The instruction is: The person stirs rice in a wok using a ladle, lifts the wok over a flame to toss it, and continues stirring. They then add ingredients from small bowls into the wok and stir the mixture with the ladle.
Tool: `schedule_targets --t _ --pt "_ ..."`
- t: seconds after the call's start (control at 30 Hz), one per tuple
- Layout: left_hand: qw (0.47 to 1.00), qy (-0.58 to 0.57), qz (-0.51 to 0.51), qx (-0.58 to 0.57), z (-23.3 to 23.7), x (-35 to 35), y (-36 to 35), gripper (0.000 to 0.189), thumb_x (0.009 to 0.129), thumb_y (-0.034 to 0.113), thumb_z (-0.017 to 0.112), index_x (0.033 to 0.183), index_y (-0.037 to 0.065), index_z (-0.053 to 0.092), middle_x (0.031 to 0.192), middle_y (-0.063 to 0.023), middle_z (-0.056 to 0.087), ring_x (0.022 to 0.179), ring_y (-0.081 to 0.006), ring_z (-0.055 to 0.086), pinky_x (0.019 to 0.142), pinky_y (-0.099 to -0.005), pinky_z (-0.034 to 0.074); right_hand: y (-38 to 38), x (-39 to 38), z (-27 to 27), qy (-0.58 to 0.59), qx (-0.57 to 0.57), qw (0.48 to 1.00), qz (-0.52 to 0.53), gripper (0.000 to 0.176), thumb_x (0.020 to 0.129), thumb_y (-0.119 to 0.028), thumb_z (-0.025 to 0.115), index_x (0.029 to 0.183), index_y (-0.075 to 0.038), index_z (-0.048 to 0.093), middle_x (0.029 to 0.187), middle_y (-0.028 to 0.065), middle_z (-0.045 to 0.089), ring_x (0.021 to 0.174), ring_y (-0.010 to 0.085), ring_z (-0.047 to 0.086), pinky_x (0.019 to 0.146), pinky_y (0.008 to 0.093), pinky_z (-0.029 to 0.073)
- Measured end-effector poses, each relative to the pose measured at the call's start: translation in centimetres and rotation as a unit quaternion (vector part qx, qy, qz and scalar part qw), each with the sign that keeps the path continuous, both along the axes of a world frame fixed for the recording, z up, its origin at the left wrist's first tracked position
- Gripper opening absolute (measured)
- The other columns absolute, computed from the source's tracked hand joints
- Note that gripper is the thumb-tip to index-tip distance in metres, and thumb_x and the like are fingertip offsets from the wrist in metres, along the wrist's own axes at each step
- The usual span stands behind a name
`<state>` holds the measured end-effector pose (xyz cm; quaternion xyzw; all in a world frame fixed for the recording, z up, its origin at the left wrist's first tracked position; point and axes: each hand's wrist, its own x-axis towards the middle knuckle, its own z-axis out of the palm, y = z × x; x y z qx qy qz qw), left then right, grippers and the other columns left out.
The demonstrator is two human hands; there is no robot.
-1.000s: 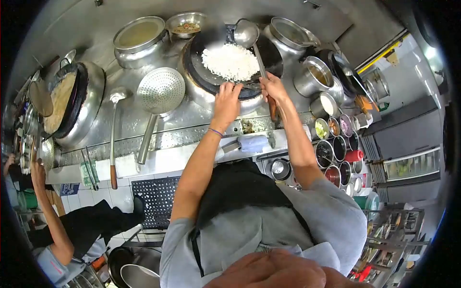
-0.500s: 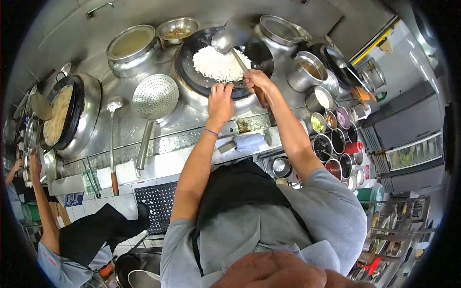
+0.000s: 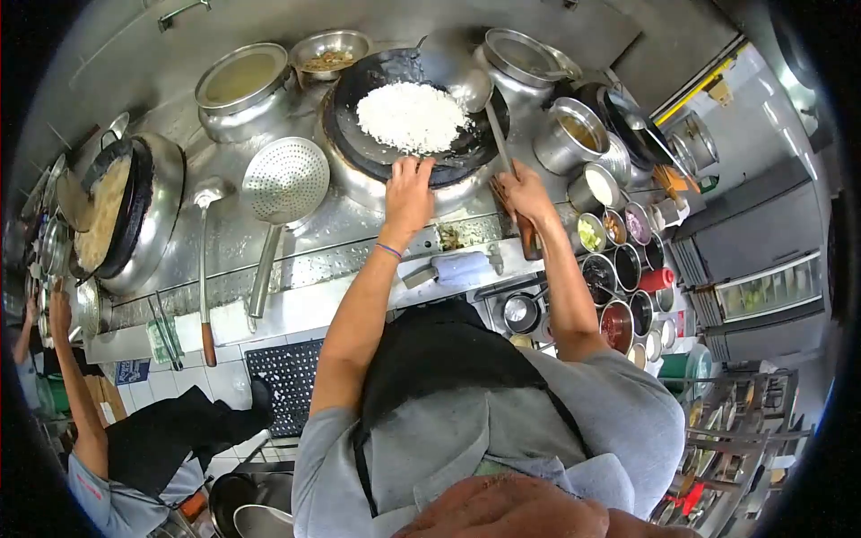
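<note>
White rice (image 3: 408, 118) lies heaped in a black wok (image 3: 484, 148) on the round burner in front of me. At the near rim, the fingers of my left hand (image 3: 409, 193) are closed on the wok's edge. My right hand (image 3: 526, 195) grips a long-handled ladle (image 3: 499, 134) near its wooden end. The ladle's bowl is over the right side of the wok, beside the rice. Just left of the wok rests a perforated strainer (image 3: 285, 177) with a metal handle.
Pots with lids (image 3: 247, 81) and a metal bowl (image 3: 330, 54) stand behind. Several seasoning containers (image 3: 592, 233) crowd the right. Another ladle (image 3: 204, 260) and a folded blue cloth (image 3: 462, 264) lie along the counter. At left, a co-worker (image 3: 134, 457) stands by a second wok (image 3: 112, 211).
The ladle has swung right, from above the rice to the wok's right side. My right hand has moved right and nearer to me. The left hand stays on the rim.
</note>
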<state>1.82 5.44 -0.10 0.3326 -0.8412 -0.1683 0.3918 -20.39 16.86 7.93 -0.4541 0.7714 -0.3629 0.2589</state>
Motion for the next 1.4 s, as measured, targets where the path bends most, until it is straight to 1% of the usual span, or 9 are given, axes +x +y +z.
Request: schedule_targets --t 0.07,0.13,0.17,0.27,0.43,0.53,1.07,1.2,1.4 --pt "1.000 0.014 -0.004 -0.007 -0.3 0.1 -0.1 0.059 0.073 -0.003 0.067 0.130 0.008 0.058 0.119 -0.0167 0.054 0.120 -0.0400 0.050 0.096 -0.0501 0.048 1.0 0.5 -1.0 0.056 -0.048 0.997 -0.037 0.053 0.097 -0.018 0.061 0.142 0.009 0.051 0.122 0.0298 0.068 0.113 0.0367 0.067 0.099 0.0371 0.050" --pt "0.999 0.033 -0.006 -0.016 -0.2 -0.1 -0.1 0.059 0.073 -0.003 0.067 0.130 0.007 0.058 0.118 -0.0165 0.054 0.120 -0.0398 0.050 0.096 -0.0497 0.049 1.4 1.1 -0.4 0.054 -0.069 0.996 -0.013 0.056 0.097 -0.019 0.061 0.145 0.008 0.049 0.133 0.0314 0.063 0.127 0.0383 0.061 0.108 0.0371 0.044" --pt "1.000 0.025 0.004 -0.014 -0.1 -0.2 0.2 0.059 0.073 -0.003 0.066 0.131 0.007 0.058 0.119 -0.0163 0.054 0.120 -0.0395 0.050 0.095 -0.0493 0.049 -0.1 -2.1 -4.5 0.177 -0.054 0.983 0.012 0.055 0.097 -0.020 0.061 0.143 0.008 0.050 0.128 0.0288 0.066 0.119 0.0381 0.066 0.103 0.0396 0.048" --pt "1.000 0.011 0.006 -0.014 0.2 -0.3 0.5 0.060 0.073 -0.004 0.066 0.132 0.008 0.057 0.120 -0.0158 0.054 0.120 -0.0390 0.050 0.095 -0.0487 0.049 -2.4 -1.8 -3.3 0.080 0.071 0.994 0.027 0.055 0.097 -0.021 0.061 0.144 0.005 0.051 0.124 0.0288 0.068 0.112 0.0394 0.068 0.100 0.0430 0.049" --pt "1.000 0.023 0.003 0.000 -0.1 0.1 0.4 0.060 0.073 -0.004 0.066 0.131 0.008 0.057 0.121 -0.0159 0.055 0.122 -0.0384 0.050 0.095 -0.0488 0.049 0.1 1.9 -0.4 0.137 -0.116 0.984 0.017 0.045 0.097 -0.017 0.057 0.135 0.007 0.057 0.105 0.0269 0.072 0.100 0.0317 0.069 0.091 0.0383 0.051" --pt "1.000 0.031 0.005 -0.001 0.0 0.1 0.2 0.059 0.073 -0.004 0.067 0.130 0.009 0.057 0.119 -0.0156 0.055 0.121 -0.0379 0.050 0.095 -0.0484 0.049 -1.5 -0.8 -2.6 0.177 0.045 0.983 0.012 0.048 0.096 -0.016 0.060 0.141 0.001 0.056 0.119 0.0306 0.068 0.114 0.0413 0.067 0.099 0.0397 0.050" --pt "1.000 0.008 0.006 -0.013 -0.3 0.0 -0.1 0.063 0.072 -0.002 0.069 0.133 0.009 0.055 0.123 -0.0160 0.052 0.124 -0.0395 0.048 0.094 -0.0509 0.051 -2.3 -1.3 -2.4 0.189 -0.120 0.974 -0.026 0.047 0.093 -0.019 0.062 0.136 -0.001 0.060 0.107 0.0287 0.072 0.099 0.0440 0.071 0.085 0.0446 0.054" --pt "1.000 0.002 -0.005 0.018 0.1 0.0 0.2 0.063 0.073 -0.001 0.069 0.133 0.010 0.055 0.124 -0.0158 0.052 0.125 -0.0396 0.048 0.094 -0.0512 0.051 -8.9 -1.1 -7.4 0.338 0.057 0.936 -0.081 0.062 0.093 -0.020 0.065 0.149 0.001 0.049 0.106 0.0251 0.074 0.094 0.0359 0.073 0.083 0.0433 0.055" --pt "1.000 -0.002 -0.001 0.028 0.3 0.5 0.1 0.061 0.074 -0.001 0.068 0.133 0.009 0.056 0.124 -0.0146 0.053 0.126 -0.0379 0.048 0.093 -0.0510 0.052 -6.5 0.6 -2.4 0.075 -0.018 0.995 0.070 0.063 0.092 -0.019 0.063 0.150 -0.001 0.048 0.106 0.0181 0.075 0.093 0.0275 0.070 0.086 0.0404 0.053"
